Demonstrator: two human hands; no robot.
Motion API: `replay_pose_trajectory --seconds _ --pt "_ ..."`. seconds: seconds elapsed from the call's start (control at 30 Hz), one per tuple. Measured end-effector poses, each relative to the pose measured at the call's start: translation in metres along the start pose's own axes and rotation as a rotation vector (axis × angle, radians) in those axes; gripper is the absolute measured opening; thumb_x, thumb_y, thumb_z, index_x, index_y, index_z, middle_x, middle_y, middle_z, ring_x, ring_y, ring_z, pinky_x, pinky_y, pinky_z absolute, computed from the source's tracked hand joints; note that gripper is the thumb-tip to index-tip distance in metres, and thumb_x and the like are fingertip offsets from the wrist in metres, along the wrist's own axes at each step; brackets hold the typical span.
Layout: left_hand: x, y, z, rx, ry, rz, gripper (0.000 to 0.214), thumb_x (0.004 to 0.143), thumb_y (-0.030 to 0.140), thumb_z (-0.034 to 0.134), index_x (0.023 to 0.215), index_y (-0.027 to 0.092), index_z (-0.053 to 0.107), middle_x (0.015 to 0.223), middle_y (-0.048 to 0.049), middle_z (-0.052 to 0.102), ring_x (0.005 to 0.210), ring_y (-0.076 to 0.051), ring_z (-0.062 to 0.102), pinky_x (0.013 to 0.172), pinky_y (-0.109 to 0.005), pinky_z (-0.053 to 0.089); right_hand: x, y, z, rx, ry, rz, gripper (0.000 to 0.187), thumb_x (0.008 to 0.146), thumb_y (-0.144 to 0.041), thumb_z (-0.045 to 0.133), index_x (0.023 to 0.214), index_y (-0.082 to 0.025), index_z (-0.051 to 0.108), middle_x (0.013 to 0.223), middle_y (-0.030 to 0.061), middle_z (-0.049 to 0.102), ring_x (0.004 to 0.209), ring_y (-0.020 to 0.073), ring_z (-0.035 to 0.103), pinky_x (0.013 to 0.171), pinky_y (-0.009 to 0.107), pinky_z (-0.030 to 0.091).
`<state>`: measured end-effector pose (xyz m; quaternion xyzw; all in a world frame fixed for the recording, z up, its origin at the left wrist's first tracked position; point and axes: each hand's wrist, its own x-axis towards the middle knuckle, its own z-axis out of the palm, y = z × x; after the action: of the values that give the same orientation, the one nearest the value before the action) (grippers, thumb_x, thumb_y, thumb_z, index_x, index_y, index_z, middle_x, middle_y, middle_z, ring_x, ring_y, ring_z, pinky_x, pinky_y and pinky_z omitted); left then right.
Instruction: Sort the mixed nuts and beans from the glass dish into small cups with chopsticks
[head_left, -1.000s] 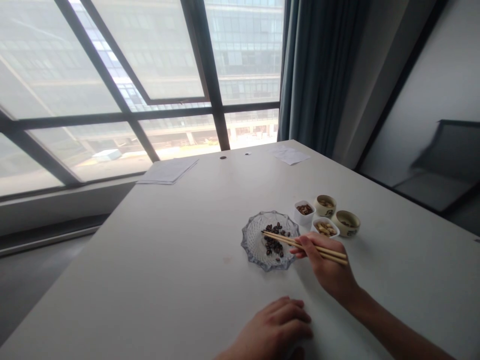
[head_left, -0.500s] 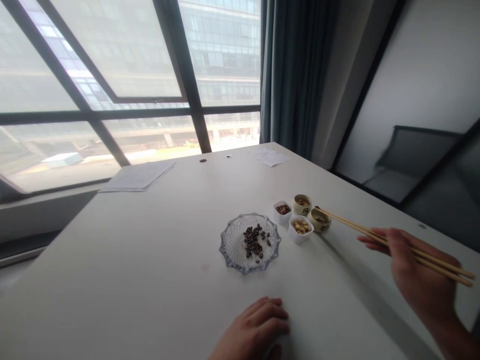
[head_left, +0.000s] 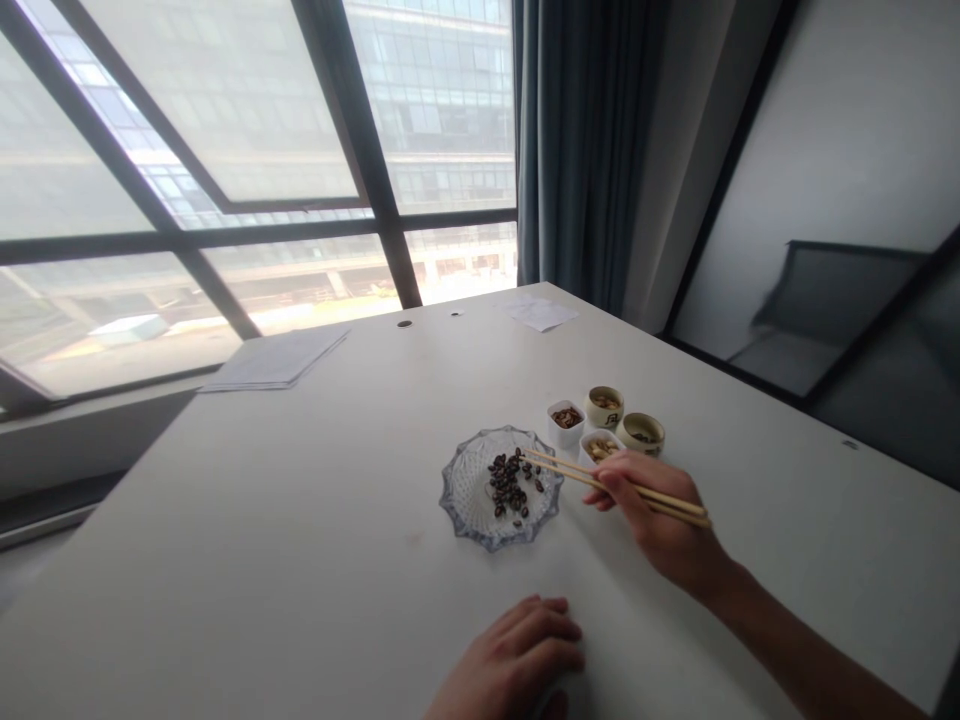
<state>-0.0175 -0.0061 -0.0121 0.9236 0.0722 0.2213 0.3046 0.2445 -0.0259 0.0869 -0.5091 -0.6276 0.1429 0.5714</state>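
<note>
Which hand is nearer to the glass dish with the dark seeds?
Right. The right hand, just right of the glass dish, holds chopsticks whose tips reach over its rim. The left hand rests flat on the table, closer to the person, apart from the dish.

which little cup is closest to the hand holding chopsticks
The white square cup of pale nuts, right behind the right hand and chopsticks; the other three sit farther back.

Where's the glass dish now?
Head view, mid-table: the glass dish sits left of the small cups, chopsticks in the right hand poised over its right rim.
</note>
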Motion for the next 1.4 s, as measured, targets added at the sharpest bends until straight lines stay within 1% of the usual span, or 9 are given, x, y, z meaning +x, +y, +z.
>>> replay_pose_trajectory --seconds 0.07,0.13,0.3,0.47,0.63,0.77,1.03,1.23,1.4 --pt "0.000 0.000 0.001 0.004 0.006 0.002 0.024 0.102 0.017 0.060 0.125 0.024 0.061 0.131 -0.0083 0.075 0.138 -0.025 0.064 0.123 -0.036 0.047 0.006 0.010 0.013 -0.017 -0.054 -0.020 0.030 0.109 -0.033 0.060 0.087 -0.022 0.076 0.076 0.0029 0.077 0.068 0.0178 0.075 0.064 0.030 0.061" --pt "0.000 0.001 0.001 0.001 0.018 0.006 0.022 0.103 0.018 0.060 0.124 0.024 0.062 0.129 -0.0085 0.075 0.136 -0.025 0.065 0.122 -0.035 0.048 0.010 0.018 0.020 -0.035 -0.053 -0.016 0.030 0.109 -0.033 0.061 0.086 -0.022 0.075 0.076 0.0028 0.076 0.068 0.0176 0.074 0.064 0.030 0.059" --pt "0.003 0.003 0.000 0.004 0.034 0.034 0.016 0.106 0.022 0.063 0.122 0.023 0.062 0.125 -0.0087 0.076 0.133 -0.023 0.067 0.121 -0.032 0.049 0.008 0.024 0.028 -0.063 -0.063 -0.010 0.027 0.109 -0.032 0.062 0.086 -0.022 0.074 0.077 0.0024 0.075 0.067 0.0171 0.072 0.064 0.031 0.056" --pt "0.003 0.004 -0.001 0.015 0.019 0.024 0.018 0.105 0.021 0.063 0.123 0.023 0.062 0.128 -0.0081 0.076 0.136 -0.022 0.066 0.126 -0.034 0.044 0.004 0.026 0.035 -0.097 -0.070 -0.053 0.027 0.108 -0.029 0.063 0.084 -0.023 0.074 0.078 0.0028 0.075 0.069 0.0174 0.070 0.066 0.033 0.054" --pt "0.003 0.004 -0.001 0.019 0.022 0.024 0.015 0.109 0.027 0.061 0.124 0.023 0.062 0.128 -0.0085 0.077 0.137 -0.023 0.066 0.126 -0.033 0.044 0.002 0.028 0.040 -0.076 -0.061 -0.055 0.024 0.107 -0.029 0.064 0.087 -0.023 0.075 0.079 0.0037 0.077 0.070 0.0183 0.071 0.066 0.032 0.055" --pt "0.003 0.003 -0.001 0.022 0.015 0.025 0.015 0.110 0.028 0.060 0.125 0.023 0.062 0.129 -0.0085 0.076 0.137 -0.023 0.066 0.126 -0.034 0.044 0.003 0.026 0.043 -0.096 -0.058 -0.067 0.021 0.107 -0.028 0.064 0.089 -0.023 0.074 0.078 0.0029 0.075 0.068 0.0178 0.071 0.064 0.030 0.054" --pt "-0.001 0.000 0.001 0.013 -0.005 0.007 0.018 0.111 0.031 0.061 0.128 0.024 0.064 0.133 -0.0102 0.076 0.140 -0.025 0.065 0.126 -0.037 0.044 0.005 0.015 0.047 -0.177 -0.056 -0.226 0.021 0.107 -0.018 0.061 0.089 -0.022 0.072 0.079 0.0034 0.070 0.073 0.0178 0.069 0.069 0.029 0.055" --pt "0.000 -0.001 0.001 0.016 -0.004 0.018 0.017 0.112 0.034 0.059 0.125 0.023 0.064 0.132 -0.0094 0.076 0.139 -0.024 0.065 0.126 -0.034 0.044 0.001 0.017 0.050 -0.202 -0.079 -0.271 0.018 0.106 -0.014 0.061 0.093 -0.020 0.072 0.085 0.0051 0.070 0.076 0.0177 0.070 0.072 0.028 0.057" --pt "-0.001 -0.001 0.002 0.026 -0.006 0.023 0.017 0.112 0.032 0.061 0.125 0.022 0.064 0.132 -0.0098 0.076 0.139 -0.024 0.065 0.126 -0.034 0.044 -0.004 0.023 0.052 -0.213 -0.096 -0.297 0.015 0.106 -0.017 0.062 0.102 -0.021 0.075 0.093 0.0075 0.074 0.081 0.0197 0.075 0.074 0.029 0.061"
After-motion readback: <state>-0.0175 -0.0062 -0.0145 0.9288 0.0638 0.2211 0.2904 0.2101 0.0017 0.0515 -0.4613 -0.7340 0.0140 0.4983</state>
